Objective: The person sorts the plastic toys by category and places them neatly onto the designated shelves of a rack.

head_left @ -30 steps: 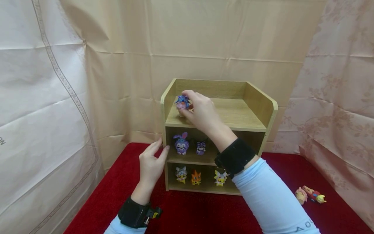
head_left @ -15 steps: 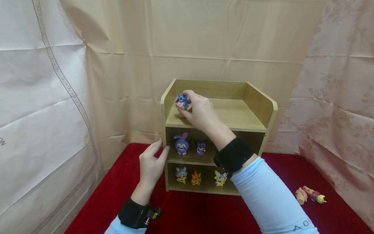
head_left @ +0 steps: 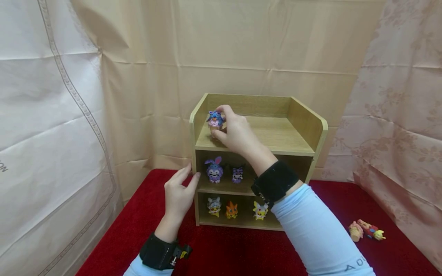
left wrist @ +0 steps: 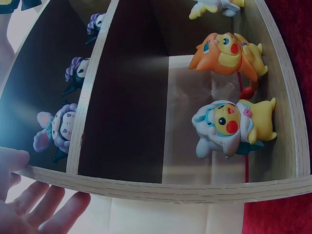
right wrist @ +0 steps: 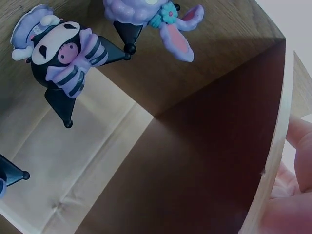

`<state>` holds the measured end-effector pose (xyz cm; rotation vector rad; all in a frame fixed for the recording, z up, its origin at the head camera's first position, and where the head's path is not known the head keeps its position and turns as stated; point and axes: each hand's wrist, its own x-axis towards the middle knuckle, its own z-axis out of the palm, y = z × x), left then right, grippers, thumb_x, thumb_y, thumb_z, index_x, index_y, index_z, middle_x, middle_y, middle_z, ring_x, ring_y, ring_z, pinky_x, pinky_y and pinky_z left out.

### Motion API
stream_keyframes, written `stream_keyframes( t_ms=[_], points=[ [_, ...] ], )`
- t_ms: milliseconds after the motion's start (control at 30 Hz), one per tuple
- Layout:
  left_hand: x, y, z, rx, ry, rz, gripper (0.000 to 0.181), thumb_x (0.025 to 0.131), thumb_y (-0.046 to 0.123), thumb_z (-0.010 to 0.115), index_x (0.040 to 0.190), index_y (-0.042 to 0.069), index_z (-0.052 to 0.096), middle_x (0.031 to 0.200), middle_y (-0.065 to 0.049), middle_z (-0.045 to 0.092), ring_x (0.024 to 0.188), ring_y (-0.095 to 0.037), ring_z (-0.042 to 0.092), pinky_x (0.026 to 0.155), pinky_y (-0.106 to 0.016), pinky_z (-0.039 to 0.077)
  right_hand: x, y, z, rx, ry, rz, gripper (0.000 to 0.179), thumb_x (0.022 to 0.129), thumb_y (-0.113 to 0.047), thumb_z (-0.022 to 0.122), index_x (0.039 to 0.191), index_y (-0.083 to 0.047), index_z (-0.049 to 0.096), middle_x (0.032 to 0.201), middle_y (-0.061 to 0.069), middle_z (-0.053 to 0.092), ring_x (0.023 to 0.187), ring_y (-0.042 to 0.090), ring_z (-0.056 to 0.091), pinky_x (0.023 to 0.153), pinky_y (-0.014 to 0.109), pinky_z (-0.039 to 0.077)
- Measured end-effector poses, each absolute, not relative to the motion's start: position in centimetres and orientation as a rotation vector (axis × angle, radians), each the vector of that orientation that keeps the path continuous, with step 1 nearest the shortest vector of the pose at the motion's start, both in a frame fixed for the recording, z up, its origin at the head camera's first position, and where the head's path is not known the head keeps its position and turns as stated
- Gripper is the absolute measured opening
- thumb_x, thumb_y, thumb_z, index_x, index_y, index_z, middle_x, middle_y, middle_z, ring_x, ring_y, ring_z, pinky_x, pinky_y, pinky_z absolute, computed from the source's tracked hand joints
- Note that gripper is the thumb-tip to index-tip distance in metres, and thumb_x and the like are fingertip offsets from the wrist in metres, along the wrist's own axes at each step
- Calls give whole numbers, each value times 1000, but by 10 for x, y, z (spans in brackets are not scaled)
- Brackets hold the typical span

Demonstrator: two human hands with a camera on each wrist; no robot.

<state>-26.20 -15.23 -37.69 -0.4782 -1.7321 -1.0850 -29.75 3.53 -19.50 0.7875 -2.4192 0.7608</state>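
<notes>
Head view: near the centre of the frame, the right hand [head_left: 238, 130] pinches a blue-and-pink figurine [head_left: 215, 119] on a cone-shaped base between thumb and fingers. The figurine is upright at the left end of the top tier of a wooden shelf unit [head_left: 283, 134]; whether its base touches the board I cannot tell. Left of centre, the left hand [head_left: 179, 193] has its fingers extended, its fingertips touching the unit's left side panel, and grips nothing.

Below the right hand, the middle compartment holds a long-eared purple figurine [head_left: 215, 172] and a smaller purple figurine [head_left: 237, 175] beside it. In the bottom compartment stand a white-hooded figurine [head_left: 214, 207], an orange figurine [head_left: 231, 210] and, farther right, a white-and-yellow figurine [head_left: 260, 210].

At the lower right of the frame, a pink ice-cream figurine [head_left: 355, 231] lies next to a red-and-blue figurine [head_left: 370, 230] on the red-covered desk [head_left: 138, 226].

Left wrist view: a third purple figurine [left wrist: 97, 23] shows in the middle compartment, toward the upper left.
</notes>
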Motion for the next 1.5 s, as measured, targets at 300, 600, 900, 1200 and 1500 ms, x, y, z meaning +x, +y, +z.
stream_keyframes(
  t_ms=[300, 600, 900, 1200, 1500],
  points=[
    [-262, -152, -376, -481, -1727, -1079, 42, 83, -3, 82, 123, -5, 70, 114, -17, 73, 97, -29, 73, 82, -41, 58, -299, 33, -195, 802, -2409, 811, 53, 97, -18, 72, 141, -10, 43, 124, 18, 67, 99, 27, 69, 86, 39, 56],
    [-262, -153, -377, -473, -1735, -1083, 42, 84, -2, 82, 124, -4, 70, 113, -17, 74, 96, -28, 74, 81, -40, 58, -300, 34, -196, 833, -2401, 866, 52, 97, -17, 72, 140, -10, 44, 122, 16, 67, 90, 23, 70, 78, 34, 57],
    [-263, -153, -378, -478, -1735, -1084, 41, 84, -1, 82, 124, -3, 71, 114, -16, 74, 98, -28, 73, 81, -40, 58, -299, 37, -197, 819, -2412, 936, 64, 94, -18, 75, 146, -8, 39, 130, 18, 65, 91, 22, 72, 76, 33, 58],
    [-263, -153, -378, -470, -1740, -1091, 41, 85, 0, 81, 125, -3, 70, 115, -16, 73, 100, -28, 73, 83, -40, 58, -291, 49, -203, 834, -2342, 889, 73, 92, -19, 78, 150, -6, 37, 145, 22, 51, 124, 35, 59, 102, 46, 51],
    [-264, -152, -380, -467, -1742, -1108, 42, 86, 0, 81, 126, -2, 70, 117, -15, 73, 104, -26, 72, 86, -38, 57, -271, 60, -211, 942, -2087, 804, 66, 91, -18, 79, 145, 1, 45, 142, 18, 52, 128, 34, 55, 107, 47, 44]
  ],
)
